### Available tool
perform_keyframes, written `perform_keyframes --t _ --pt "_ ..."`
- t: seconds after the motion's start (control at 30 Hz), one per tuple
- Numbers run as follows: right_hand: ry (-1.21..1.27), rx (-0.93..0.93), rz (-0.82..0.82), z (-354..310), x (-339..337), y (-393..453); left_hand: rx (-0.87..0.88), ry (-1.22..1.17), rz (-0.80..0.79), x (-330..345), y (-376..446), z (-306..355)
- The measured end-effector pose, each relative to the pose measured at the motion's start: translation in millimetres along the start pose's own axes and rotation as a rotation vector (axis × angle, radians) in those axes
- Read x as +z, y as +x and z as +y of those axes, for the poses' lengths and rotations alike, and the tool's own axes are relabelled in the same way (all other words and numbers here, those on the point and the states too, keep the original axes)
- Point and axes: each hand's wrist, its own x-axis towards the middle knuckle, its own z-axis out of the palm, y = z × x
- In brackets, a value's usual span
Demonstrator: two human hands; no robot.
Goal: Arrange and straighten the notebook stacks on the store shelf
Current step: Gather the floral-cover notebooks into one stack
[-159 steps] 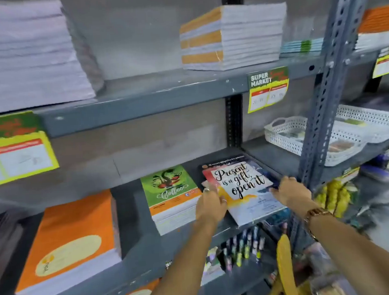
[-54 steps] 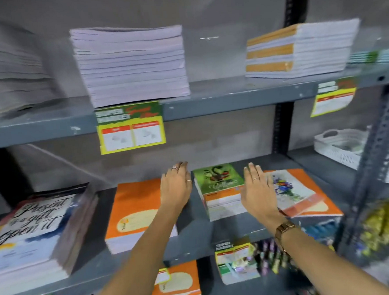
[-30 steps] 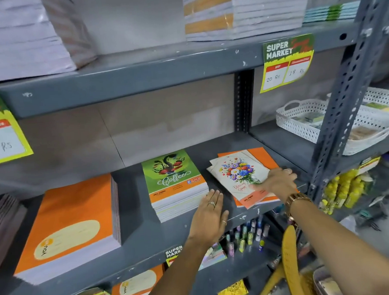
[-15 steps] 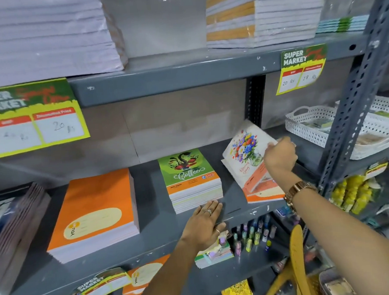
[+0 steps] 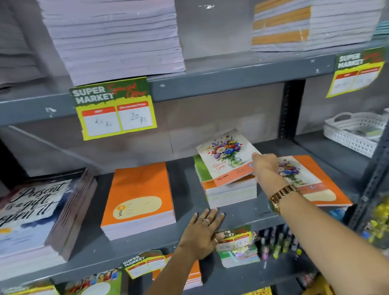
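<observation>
My right hand (image 5: 264, 165) grips a flower-cover notebook (image 5: 227, 159) by its right edge and holds it tilted on top of the green coffee-cover stack (image 5: 230, 192). To the right lies a low pile with another flower cover on an orange notebook (image 5: 314, 178). My left hand (image 5: 203, 233) lies flat, fingers spread, on the grey middle shelf (image 5: 149, 243) in front of the green stack. An orange stack (image 5: 138, 198) sits left of it, and a "Present is a gift" stack (image 5: 31, 216) at the far left.
The upper shelf holds a tall white paper stack (image 5: 116, 33) and an orange-striped stack (image 5: 306, 17). Price tags (image 5: 114, 107) hang from shelf edges. A white basket (image 5: 356, 130) sits at right behind a perforated upright (image 5: 381, 158). Pens and notebooks fill the lower shelf.
My right hand has carried the flower-cover notebook leftward from the right pile onto the green stack. My left hand stays flat on the shelf edge. The view shifted left.
</observation>
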Motion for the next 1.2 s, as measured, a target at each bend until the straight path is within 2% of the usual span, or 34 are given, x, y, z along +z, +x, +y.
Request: perform_keyframes --t 0.2,0.33,0.43,0.53,0.73,0.9,1.2 --pt "-0.153 -0.004 -0.069 4.8 21.1 -4.5 -0.029 -0.010 -0.007 0.3 -2.8 0.7" --pt "-0.294 -0.111 -0.142 10.0 12.9 -2.2 -0.043 -0.064 -0.024 -2.9 1.9 9.5" --pt "-0.486 -0.221 -0.030 8.9 -2.4 0.2 -0.004 -0.078 -0.029 -4.6 10.3 20.4" --pt "-0.554 -0.247 0.090 10.5 -24.9 10.3 0.041 -0.089 -0.033 -4.3 21.9 35.0" --pt "-0.677 -0.148 0.073 49.8 -85.1 44.4 0.093 -0.073 -0.040 -1.7 51.6 64.1" --pt "-0.896 0.016 0.064 73.5 -116.8 60.8 0.117 -0.072 -0.025 -1.9 72.6 81.3" --pt "-0.907 0.088 -0.092 85.1 -127.6 87.2 0.126 -0.015 -0.010 7.0 92.8 92.4"
